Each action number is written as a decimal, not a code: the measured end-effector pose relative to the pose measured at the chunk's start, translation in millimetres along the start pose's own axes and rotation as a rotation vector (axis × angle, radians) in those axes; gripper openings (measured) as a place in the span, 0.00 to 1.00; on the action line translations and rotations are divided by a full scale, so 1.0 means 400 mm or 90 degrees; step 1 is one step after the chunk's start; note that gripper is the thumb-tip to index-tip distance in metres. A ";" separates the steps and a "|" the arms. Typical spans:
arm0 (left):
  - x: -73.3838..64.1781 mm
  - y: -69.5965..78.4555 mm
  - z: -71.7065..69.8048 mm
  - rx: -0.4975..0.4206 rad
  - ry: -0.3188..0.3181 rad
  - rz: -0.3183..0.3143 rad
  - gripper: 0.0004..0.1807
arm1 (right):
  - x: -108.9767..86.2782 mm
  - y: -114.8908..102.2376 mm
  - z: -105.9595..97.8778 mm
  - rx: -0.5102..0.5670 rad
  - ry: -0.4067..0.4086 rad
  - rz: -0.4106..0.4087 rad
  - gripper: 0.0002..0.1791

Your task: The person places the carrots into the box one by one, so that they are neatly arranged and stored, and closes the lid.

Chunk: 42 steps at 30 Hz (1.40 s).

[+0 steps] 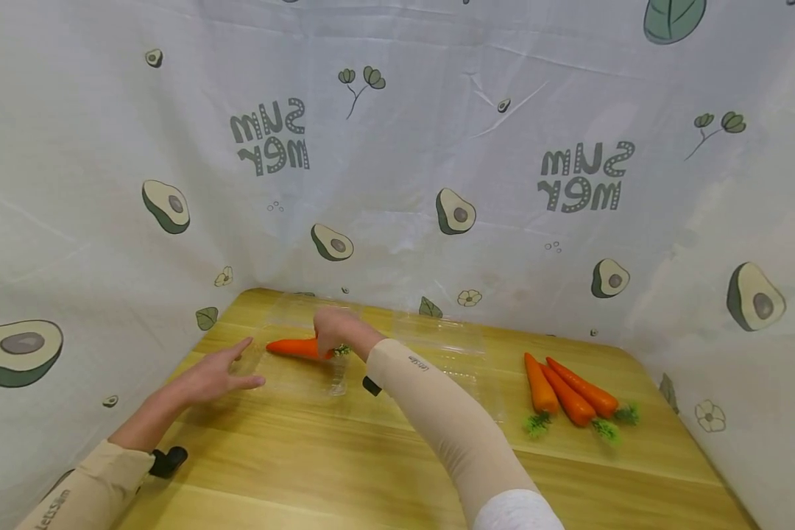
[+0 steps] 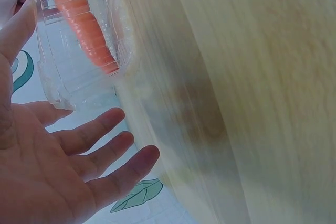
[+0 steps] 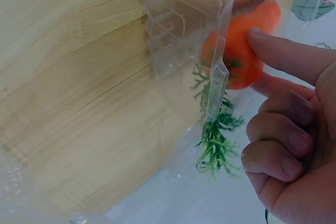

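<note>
My right hand (image 1: 338, 329) pinches an orange carrot (image 1: 293, 348) between thumb and index finger, close to its leafy end. The carrot lies level over a clear plastic container (image 1: 291, 383), its tip pointing left. In the right wrist view, its green leaves (image 3: 218, 142) hang across the container's rim (image 3: 218, 85), and the other fingers are curled in. Beside the container's left edge is my left hand (image 1: 213, 377), its fingers spread and nothing in its grasp. The left wrist view has its fingers (image 2: 113, 174) near the container's wall (image 2: 58, 72).
A second clear container (image 1: 483, 386) stands to the right, partly hidden behind my right forearm. Three more carrots (image 1: 573, 401) with green tops lie together at the right of the wooden table (image 1: 318, 471). A white curtain (image 1: 384, 169) printed with avocados hangs behind and at both sides.
</note>
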State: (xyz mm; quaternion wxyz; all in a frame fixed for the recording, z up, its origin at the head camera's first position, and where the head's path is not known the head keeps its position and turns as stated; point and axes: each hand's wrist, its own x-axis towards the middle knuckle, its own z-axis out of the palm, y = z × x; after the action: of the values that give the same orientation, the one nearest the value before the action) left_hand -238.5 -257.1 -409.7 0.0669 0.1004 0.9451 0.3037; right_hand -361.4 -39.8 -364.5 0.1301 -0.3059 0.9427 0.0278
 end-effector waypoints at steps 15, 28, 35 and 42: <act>0.013 0.006 0.005 0.002 0.009 0.019 0.52 | 0.013 0.013 0.022 0.003 -0.018 0.018 0.11; 0.003 0.008 0.004 0.004 0.008 0.007 0.53 | -0.058 0.041 -0.021 0.134 0.068 -0.041 0.23; 0.000 -0.003 0.000 0.022 0.012 0.016 0.52 | -0.128 0.091 -0.042 0.257 0.127 -0.062 0.21; -0.001 -0.007 -0.003 0.018 0.006 0.009 0.52 | -0.208 0.150 -0.044 0.338 0.148 -0.034 0.22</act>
State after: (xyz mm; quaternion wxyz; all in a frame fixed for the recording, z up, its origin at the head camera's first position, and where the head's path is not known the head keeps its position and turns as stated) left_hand -238.7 -260.2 -410.6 0.0592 0.1065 0.9489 0.2911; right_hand -335.7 53.7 -327.3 0.0972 -0.2870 0.9172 -0.2587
